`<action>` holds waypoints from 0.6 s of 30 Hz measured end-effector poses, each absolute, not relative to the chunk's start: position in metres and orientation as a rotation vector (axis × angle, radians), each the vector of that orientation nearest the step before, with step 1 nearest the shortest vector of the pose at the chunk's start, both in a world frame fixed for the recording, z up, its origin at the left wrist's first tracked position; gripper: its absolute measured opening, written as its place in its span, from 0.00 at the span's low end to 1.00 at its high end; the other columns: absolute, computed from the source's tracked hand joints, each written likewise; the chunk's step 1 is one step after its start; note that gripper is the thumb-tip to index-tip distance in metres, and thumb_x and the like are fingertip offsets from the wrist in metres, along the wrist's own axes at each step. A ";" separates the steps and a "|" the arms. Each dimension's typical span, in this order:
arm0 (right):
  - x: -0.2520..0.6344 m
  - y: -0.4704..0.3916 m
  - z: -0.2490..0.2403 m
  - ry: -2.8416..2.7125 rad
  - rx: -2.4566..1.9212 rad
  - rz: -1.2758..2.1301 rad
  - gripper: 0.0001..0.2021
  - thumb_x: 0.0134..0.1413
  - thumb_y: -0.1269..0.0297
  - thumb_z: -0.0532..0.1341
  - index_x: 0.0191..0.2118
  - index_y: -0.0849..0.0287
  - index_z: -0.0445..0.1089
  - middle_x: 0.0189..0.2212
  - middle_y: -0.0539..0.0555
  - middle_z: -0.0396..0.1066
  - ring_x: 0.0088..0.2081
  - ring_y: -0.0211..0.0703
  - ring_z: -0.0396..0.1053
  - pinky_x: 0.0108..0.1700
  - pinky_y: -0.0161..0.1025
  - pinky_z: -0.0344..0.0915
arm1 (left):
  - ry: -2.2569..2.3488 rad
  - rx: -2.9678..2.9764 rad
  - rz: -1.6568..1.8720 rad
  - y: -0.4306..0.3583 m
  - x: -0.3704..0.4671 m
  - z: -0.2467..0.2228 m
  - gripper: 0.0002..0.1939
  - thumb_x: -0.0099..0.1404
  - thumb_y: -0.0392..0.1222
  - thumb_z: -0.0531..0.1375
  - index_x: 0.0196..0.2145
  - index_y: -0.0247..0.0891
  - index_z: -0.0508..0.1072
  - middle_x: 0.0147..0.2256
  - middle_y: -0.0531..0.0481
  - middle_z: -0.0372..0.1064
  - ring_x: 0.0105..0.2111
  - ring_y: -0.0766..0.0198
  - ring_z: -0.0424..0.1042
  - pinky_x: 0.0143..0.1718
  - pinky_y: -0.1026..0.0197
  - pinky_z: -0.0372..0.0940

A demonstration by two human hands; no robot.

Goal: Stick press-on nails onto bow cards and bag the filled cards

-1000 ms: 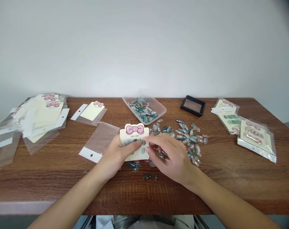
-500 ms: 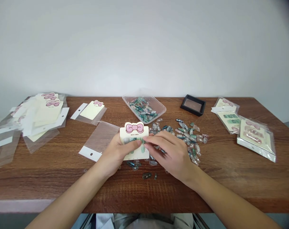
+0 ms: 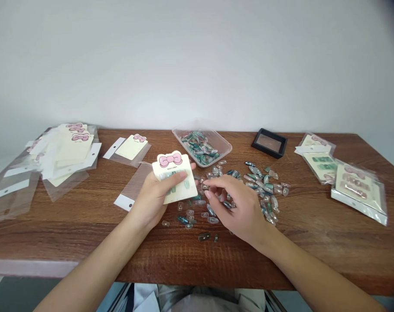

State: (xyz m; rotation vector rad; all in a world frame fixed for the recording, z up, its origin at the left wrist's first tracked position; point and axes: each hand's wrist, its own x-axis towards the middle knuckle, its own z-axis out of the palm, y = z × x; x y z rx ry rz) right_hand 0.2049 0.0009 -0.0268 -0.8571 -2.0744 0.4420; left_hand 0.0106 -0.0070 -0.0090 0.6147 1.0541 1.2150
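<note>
A cream card (image 3: 183, 195) with a pink bow at its top is gripped in my left hand (image 3: 154, 195), the thumb lying across its front. Several green and clear press-on nails show on the card, partly under the thumb. Just right of the card, my right hand (image 3: 237, 201) hovers over loose nails (image 3: 263, 186), thumb and index finger apart. A small nail (image 3: 204, 186) shows at its index fingertip; whether it is held is unclear. More nails lie on the table below both hands.
A clear plastic tub (image 3: 227, 147) of nails stands at the back, with a black frame (image 3: 269, 143) to its right. Bagged cards (image 3: 73, 149) are heaped at left, and another (image 3: 131, 147) lies nearer the middle. Packed sets (image 3: 359, 186) lie at right. An empty bag (image 3: 131, 186) is beside my left hand.
My left hand has tilted the card and moved it slightly left. My right hand has come away from the card, its thumb and index finger now parted. The whole view has shifted slightly.
</note>
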 end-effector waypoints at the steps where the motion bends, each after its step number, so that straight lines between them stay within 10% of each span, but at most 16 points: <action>1: 0.205 0.001 -0.027 -2.099 -0.841 0.452 0.07 0.61 0.74 0.59 0.43 0.60 0.69 0.31 0.51 0.72 0.30 0.37 0.67 0.35 0.36 0.66 | 1.074 0.603 1.264 -0.006 0.009 -0.008 0.17 0.58 0.38 0.69 0.46 0.35 0.79 0.46 0.43 0.80 0.35 0.58 0.80 0.39 0.60 0.75; 18: 0.201 -0.003 -0.034 -2.729 -0.542 0.591 0.07 0.65 0.67 0.59 0.40 0.57 0.76 0.36 0.51 0.69 0.36 0.40 0.64 0.41 0.40 0.62 | 1.075 0.605 1.300 -0.002 0.005 -0.010 0.20 0.60 0.39 0.68 0.50 0.35 0.75 0.49 0.41 0.78 0.41 0.54 0.80 0.44 0.55 0.75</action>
